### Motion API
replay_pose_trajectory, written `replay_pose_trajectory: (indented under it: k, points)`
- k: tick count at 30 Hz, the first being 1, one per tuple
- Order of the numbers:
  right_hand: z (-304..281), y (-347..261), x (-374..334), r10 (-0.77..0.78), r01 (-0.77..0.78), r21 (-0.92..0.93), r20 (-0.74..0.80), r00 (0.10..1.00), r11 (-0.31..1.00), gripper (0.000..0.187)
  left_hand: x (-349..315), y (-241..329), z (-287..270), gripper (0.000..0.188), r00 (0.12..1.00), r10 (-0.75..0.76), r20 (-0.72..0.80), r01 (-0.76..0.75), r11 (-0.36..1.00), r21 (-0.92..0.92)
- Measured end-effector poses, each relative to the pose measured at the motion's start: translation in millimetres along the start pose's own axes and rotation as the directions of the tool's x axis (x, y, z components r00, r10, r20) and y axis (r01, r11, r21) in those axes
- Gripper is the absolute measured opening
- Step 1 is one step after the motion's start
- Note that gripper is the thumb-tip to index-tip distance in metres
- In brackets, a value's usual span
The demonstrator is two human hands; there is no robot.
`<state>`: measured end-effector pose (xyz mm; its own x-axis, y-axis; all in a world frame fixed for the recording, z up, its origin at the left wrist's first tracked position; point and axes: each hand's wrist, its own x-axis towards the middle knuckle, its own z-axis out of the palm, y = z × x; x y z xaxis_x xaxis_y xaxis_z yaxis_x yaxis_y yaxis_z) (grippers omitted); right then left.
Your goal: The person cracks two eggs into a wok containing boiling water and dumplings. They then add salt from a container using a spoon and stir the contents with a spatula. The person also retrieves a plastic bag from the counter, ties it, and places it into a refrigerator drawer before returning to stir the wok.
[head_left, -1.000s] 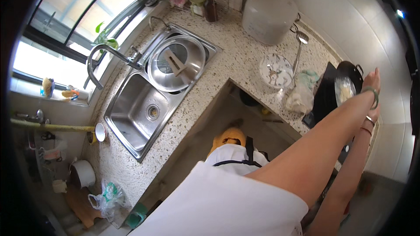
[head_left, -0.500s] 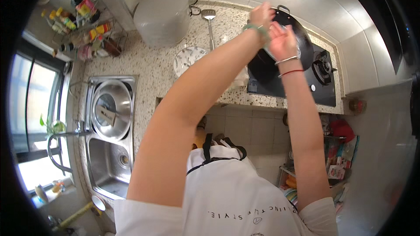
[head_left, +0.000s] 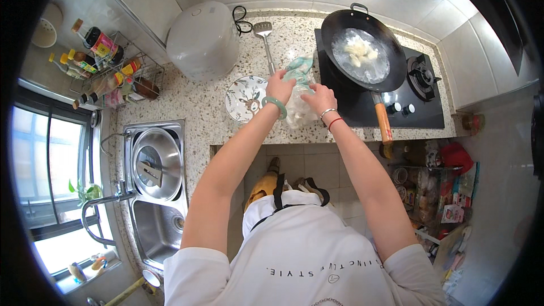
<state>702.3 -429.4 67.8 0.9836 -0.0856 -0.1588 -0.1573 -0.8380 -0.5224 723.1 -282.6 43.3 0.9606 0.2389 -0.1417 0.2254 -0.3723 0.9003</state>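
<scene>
A clear plastic bag point(head_left: 302, 114) with a teal printed end lies on the counter between the plate and the stove, whitish lumps inside it. Closed at its left side, my left hand point(head_left: 279, 88) wears a green bangle. From the right, my right hand point(head_left: 321, 100) has its fingers curled onto the bag. A black wok point(head_left: 393, 51) with a wooden handle sits on the stove, holding bubbling liquid and a cluster of pale dumpling-like pieces point(head_left: 360, 52). Left of the bag is a round plate point(head_left: 233, 100) with a deer pattern, partly behind my left hand.
A slotted spatula point(head_left: 263, 31) lies behind the plate, near a white rice cooker point(head_left: 203, 42). The gas stove point(head_left: 419, 110) has a bare burner at right. On the left are a sink point(head_left: 158, 229) with a metal lid point(head_left: 160, 161) and a bottle rack point(head_left: 144, 68).
Both hands have come down and left from above the wok to the plastic bag on the counter. The pale pieces in the wok now show, and the head view has shifted.
</scene>
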Motion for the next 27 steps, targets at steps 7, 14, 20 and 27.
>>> replay_pose_trajectory:
  k: [7, 14, 20, 27]
  points:
    - [15.3, 46.9, 8.4, 0.106, -0.089, 0.306, -0.039, 0.994, 0.948, 0.027, -29.4, -9.5, -6.8, 0.061, 0.947, -0.226, 0.229, 0.191, 0.967, 0.167]
    - [-5.6, 56.4, -17.1, 0.178, -0.143, 0.954, 0.097, 0.979, 0.263, 0.016, -44.6, 14.2, -23.0, 0.025, 0.951, -0.036, 0.308, 0.05, 0.998, -0.039]
    - [-30.3, 28.8, -30.4, -0.038, -0.054, 0.77, 0.102, 0.994, 0.635, 0.048, -41.2, 40.0, -29.2, 0.021, 0.912, 0.104, 0.397, -0.066, 0.992, -0.109]
    - [-40.7, 12.8, -37.2, -0.126, -0.095, 0.856, 0.183, 0.975, 0.508, 0.039, -40.8, 40.6, -36.9, 0.02, 0.869, 0.071, 0.49, 0.085, 0.954, -0.288]
